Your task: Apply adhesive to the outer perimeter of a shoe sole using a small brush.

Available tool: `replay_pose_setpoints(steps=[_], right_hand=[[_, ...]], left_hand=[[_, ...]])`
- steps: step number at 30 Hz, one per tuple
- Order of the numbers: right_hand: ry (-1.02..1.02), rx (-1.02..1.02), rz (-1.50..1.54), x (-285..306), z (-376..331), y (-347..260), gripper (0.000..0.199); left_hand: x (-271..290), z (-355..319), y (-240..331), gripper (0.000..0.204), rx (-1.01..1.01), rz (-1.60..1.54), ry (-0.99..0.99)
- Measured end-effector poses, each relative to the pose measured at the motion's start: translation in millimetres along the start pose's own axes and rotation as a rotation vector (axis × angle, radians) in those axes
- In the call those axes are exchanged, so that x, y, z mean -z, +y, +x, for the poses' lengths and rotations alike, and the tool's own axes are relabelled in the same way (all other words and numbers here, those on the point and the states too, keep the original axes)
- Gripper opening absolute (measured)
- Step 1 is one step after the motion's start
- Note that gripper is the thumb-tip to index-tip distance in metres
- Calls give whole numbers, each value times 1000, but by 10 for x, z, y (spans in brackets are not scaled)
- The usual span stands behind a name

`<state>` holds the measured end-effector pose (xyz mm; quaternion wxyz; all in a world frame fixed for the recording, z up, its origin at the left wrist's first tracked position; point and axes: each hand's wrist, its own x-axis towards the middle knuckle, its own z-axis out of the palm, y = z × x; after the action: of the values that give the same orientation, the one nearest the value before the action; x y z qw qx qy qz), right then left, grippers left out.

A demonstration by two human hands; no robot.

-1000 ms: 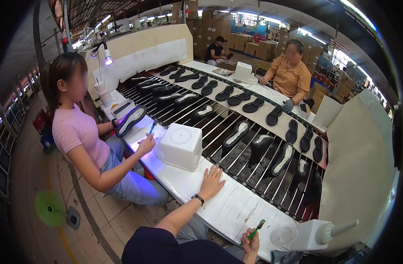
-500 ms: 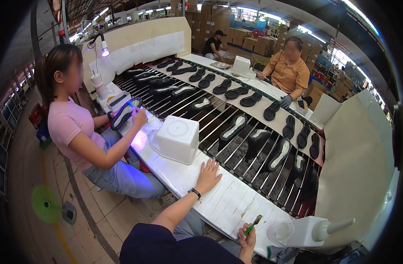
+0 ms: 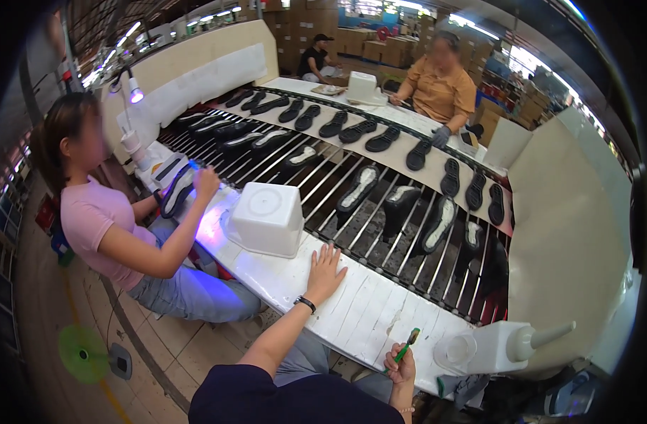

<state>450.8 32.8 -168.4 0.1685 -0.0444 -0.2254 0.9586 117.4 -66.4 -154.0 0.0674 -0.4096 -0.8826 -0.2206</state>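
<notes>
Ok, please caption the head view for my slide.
Right grip holding a green-handled brush, left grip spread on the white bench, near black shoe parts on a metal rack.

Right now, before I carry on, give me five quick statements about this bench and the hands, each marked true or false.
1. The right hand holds a green brush. True.
2. The left hand grips a white bottle. False: it lies flat on the white worktop.
3. The person in pink holds a black shoe. True.
4. The lit lamp is on the right of the picture. False: it hangs on the left.
5. Black soles lie in a row on a pale strip. True.
</notes>
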Motion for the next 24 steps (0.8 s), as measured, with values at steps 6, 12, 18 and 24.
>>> replay_pose_setpoints(steps=[6, 12, 18, 24], right_hand=[[113, 43, -11, -13, -38, 38, 33], [113, -88, -63, 50, -17, -14, 37], [109, -97, -51, -64, 42, -65, 36], [146, -68, -2, -6, -7, 56, 35]], left_hand=[[-10, -15, 0, 63, 18, -3, 1], [-52, 41, 17, 66, 4, 22, -11], [-142, 662, 635, 83, -197, -191, 20], [-570, 1408, 1568, 87, -282, -290, -108]])
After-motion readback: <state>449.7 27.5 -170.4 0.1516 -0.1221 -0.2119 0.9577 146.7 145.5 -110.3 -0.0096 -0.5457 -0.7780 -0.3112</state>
